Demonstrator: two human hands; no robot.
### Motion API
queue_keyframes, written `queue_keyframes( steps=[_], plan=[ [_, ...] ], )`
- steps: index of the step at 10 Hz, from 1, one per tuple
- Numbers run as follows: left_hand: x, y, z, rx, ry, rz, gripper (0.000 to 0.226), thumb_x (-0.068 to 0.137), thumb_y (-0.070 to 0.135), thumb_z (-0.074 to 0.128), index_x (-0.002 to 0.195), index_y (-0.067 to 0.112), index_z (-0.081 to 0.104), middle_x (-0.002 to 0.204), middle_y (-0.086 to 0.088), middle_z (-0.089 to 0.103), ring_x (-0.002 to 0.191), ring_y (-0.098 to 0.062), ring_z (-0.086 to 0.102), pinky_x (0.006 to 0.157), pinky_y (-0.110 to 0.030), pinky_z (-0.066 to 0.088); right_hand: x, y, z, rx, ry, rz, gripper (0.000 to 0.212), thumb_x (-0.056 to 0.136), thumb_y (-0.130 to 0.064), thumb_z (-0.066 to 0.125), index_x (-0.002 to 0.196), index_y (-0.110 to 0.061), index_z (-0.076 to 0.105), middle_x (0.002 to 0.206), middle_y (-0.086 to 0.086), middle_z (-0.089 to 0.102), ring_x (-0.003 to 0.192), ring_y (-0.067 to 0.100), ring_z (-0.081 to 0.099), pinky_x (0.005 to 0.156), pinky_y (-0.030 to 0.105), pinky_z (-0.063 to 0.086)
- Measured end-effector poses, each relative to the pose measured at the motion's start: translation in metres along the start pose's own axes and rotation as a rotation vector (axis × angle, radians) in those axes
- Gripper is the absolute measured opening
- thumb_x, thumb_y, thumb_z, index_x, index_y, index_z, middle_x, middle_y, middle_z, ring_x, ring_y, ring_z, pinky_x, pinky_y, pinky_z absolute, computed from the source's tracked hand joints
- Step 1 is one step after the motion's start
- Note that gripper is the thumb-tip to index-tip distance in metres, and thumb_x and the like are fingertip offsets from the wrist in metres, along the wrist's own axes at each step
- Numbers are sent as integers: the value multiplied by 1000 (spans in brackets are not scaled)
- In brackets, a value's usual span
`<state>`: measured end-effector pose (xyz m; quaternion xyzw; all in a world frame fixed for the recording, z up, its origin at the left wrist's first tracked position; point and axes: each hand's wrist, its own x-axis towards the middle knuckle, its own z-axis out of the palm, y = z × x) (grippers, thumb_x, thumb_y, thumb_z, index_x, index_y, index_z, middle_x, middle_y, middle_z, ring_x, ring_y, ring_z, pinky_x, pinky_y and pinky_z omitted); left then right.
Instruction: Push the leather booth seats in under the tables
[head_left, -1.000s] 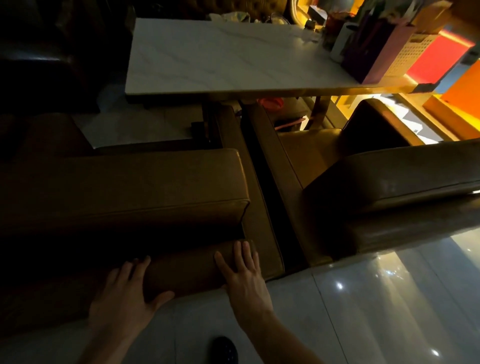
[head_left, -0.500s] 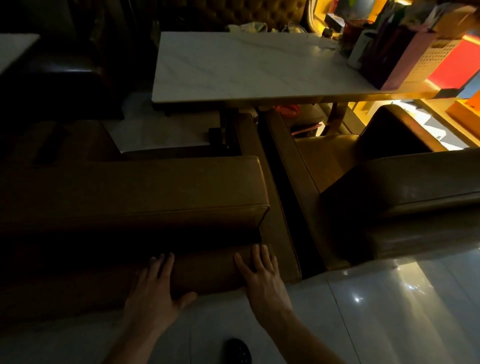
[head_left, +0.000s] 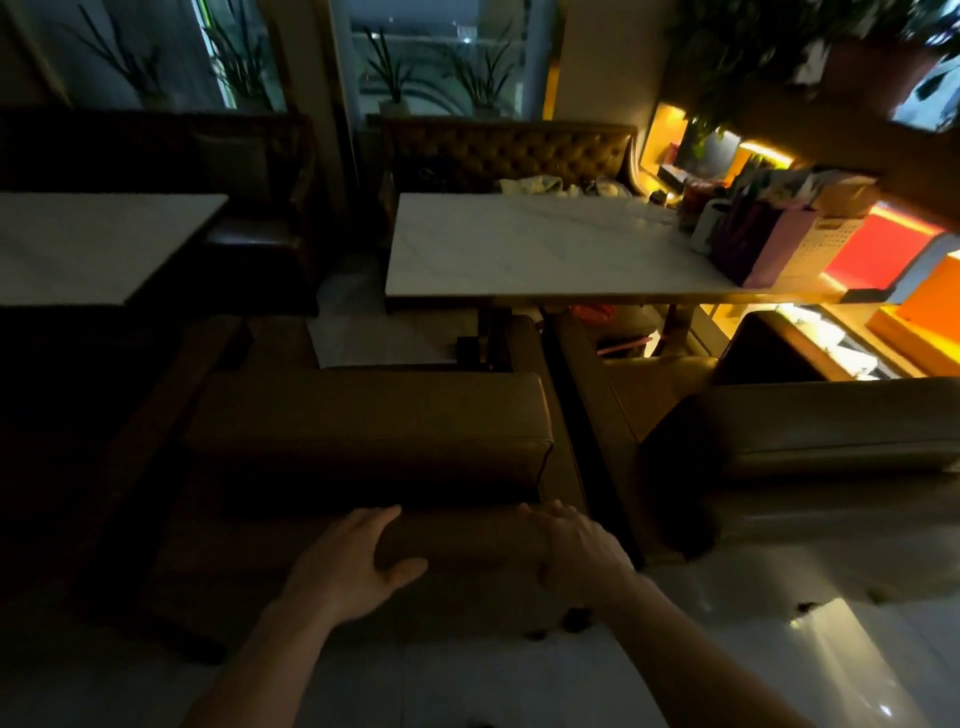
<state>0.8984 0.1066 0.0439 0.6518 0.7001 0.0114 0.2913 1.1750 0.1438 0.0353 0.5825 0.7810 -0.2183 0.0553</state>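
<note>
A tan leather booth seat (head_left: 363, 421) stands in front of me, its backrest towards me. My left hand (head_left: 348, 566) and my right hand (head_left: 576, 551) rest on the lower back edge of this seat, fingers spread over the leather. Beyond it stands a white marble table (head_left: 519, 249), the seat's front part reaching under its near edge. A second tan seat (head_left: 800, 431) stands to the right, separated by a dark gap.
Another white table (head_left: 88, 244) is at the far left. A tufted bench (head_left: 509, 150) lines the far wall. A purple bag (head_left: 753, 244) and containers crowd the marble table's right end. Glossy tile floor (head_left: 519, 686) lies under my arms.
The view has tilted up and the room's far side has come into sight. Both hands stay on the seat's back edge, now closer together in the frame.
</note>
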Motion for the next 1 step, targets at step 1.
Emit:
queue_keyframes(
  steps=[1],
  plan=[
    [-31,20,-25,-23,-34,28,82,80,74,54,149,44,21,159,10,18,143,-16,24,111,-42,34,-31,1,-28,-5,-23,30,77,93,-33,64,155,-35,19,156,4,32,138,28,39,106,41,43]
  ],
)
